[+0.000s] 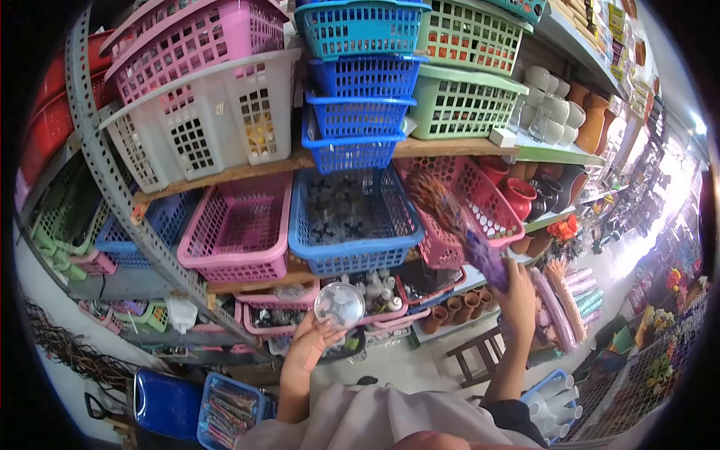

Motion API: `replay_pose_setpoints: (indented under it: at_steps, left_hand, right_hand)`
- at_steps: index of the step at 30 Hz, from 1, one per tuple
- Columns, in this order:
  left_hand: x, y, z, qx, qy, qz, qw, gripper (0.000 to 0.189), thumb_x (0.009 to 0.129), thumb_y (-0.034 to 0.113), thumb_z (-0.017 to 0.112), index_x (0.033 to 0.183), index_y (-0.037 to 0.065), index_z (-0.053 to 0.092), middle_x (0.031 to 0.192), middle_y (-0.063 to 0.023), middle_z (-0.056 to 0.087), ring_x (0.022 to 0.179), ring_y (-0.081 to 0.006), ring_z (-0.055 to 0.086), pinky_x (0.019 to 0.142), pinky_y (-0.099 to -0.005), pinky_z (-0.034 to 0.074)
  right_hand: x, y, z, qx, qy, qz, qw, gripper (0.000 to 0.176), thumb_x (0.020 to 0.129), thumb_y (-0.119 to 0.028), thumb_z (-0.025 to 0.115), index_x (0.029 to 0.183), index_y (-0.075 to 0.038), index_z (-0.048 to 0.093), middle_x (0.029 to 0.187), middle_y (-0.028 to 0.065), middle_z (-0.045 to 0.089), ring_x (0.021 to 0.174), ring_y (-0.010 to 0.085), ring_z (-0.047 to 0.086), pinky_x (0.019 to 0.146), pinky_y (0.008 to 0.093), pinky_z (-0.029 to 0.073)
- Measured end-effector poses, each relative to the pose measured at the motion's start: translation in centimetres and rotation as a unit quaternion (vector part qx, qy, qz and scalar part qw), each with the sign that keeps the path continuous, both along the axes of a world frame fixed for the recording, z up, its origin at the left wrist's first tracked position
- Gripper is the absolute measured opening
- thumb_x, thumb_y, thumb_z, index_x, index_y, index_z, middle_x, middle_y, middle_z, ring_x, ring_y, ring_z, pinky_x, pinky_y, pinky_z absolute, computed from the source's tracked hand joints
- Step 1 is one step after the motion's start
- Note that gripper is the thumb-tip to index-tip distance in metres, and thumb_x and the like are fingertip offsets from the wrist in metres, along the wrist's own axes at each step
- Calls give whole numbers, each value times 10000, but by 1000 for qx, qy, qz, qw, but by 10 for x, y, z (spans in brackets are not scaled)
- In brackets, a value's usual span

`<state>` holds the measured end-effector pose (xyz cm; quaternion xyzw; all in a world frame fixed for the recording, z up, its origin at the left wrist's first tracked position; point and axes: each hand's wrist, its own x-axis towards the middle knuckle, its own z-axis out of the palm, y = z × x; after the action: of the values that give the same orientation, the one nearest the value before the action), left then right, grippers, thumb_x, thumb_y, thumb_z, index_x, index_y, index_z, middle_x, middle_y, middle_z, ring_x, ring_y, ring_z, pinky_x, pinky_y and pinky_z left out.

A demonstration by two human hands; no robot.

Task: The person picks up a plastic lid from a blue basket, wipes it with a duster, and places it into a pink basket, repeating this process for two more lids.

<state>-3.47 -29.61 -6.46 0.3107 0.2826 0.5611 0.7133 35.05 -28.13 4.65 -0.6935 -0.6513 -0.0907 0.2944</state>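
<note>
A person is standing before crowded shop shelves, using both hands. The left hand (306,343) is gripping one clear, shallow round dish (340,306) by its lower edge, in front of the lower shelves. The right hand (516,296) is curling around the purple end of one duster (453,222), which is slanting up and to the left. The duster is looking feathery, brown and purple, though its outline is blurring.

On the shelf just beyond, three latticed plastic baskets are sitting side by side: a pink basket (236,262), a light-blue basket (356,253) holding clear and dark pieces too tangled to count, and a second pink basket (442,253), partly hidden because the duster is crossing in front of it. Above, three royal-blue baskets (358,135) are stacking beneath a teal one (360,34), and two pale-green baskets (471,105) are standing alongside. Smooth brown clay pots (450,310) are lining a lower shelf. A perforated metal post (124,176) is cutting across the left side, blocking part of the shelving.
</note>
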Motion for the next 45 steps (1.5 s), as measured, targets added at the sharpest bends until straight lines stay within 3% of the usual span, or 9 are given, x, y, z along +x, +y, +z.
replay_pose_setpoints:
  at_steps: [4,9,14,21,28,31,37,42,45]
  left_hand:
    - [9,-40,-23,-20,-36,25,999,475,938,84,484,1383,20,334,1353,-163,457,1162,-333,544,1005,-441,439]
    - [19,-88,-32,-45,-46,52,997,479,949,91,471,1398,30,316,1341,-158,466,1181,-334,528,1019,-441,426]
    - [15,-117,-34,-34,-68,72,995,464,952,102,468,1393,44,333,1338,-151,471,1206,-321,508,1029,-452,413]
    - [3,-111,-18,-22,-48,76,996,429,952,82,460,1371,64,370,1347,-113,477,1215,-297,504,1031,-446,414]
    - [-11,-103,-18,20,-70,57,996,432,946,83,475,1366,66,375,1313,-116,499,1188,-299,524,1014,-425,427]
    - [-11,-104,-14,-12,-25,65,998,441,944,95,482,1366,57,362,1310,-129,498,1178,-303,531,1015,-432,426]
    - [-14,-104,-24,-11,-49,37,998,451,923,76,512,1351,51,369,1293,-93,509,1182,-244,528,1016,-408,428]
    - [-12,-105,-17,-20,-29,49,998,462,937,111,495,1375,68,356,1279,-106,526,1167,-276,542,1003,-418,437]
    - [-19,-108,-37,-22,-87,48,995,452,926,102,519,1354,65,376,1270,-94,527,1162,-247,541,996,-415,445]
  right_hand:
    - [-11,-56,-34,-51,198,231,951,526,674,-29,675,1162,-18,480,1054,177,510,1002,342,523,904,350,409]
    - [-35,-107,-58,-191,288,266,900,531,694,-54,685,1194,-15,512,903,117,628,783,148,588,727,292,475]
    - [-35,-127,-71,-278,312,366,831,465,713,-50,694,1167,-33,596,983,170,662,872,280,660,795,307,489]
    - [-50,-132,-70,-178,274,277,904,489,663,-37,719,1143,-23,624,954,181,663,853,301,648,789,348,488]
    - [-66,-129,-78,-218,281,356,864,471,685,-52,722,1144,-16,621,855,169,644,741,274,609,723,330,473]
    - [-74,-132,-84,-150,310,241,907,470,688,-67,736,1142,-19,625,805,151,627,700,251,579,697,328,465]
    - [-71,-143,-89,-174,294,374,862,469,682,-79,748,1132,-16,630,787,143,613,704,244,576,686,321,458]
    - [-81,-149,-81,-174,297,243,907,462,682,-74,744,1128,-28,632,815,146,627,705,267,575,705,343,466]
    - [-72,-146,-85,-182,273,374,867,501,655,-29,694,1150,-12,624,789,107,614,701,189,574,678,315,457]
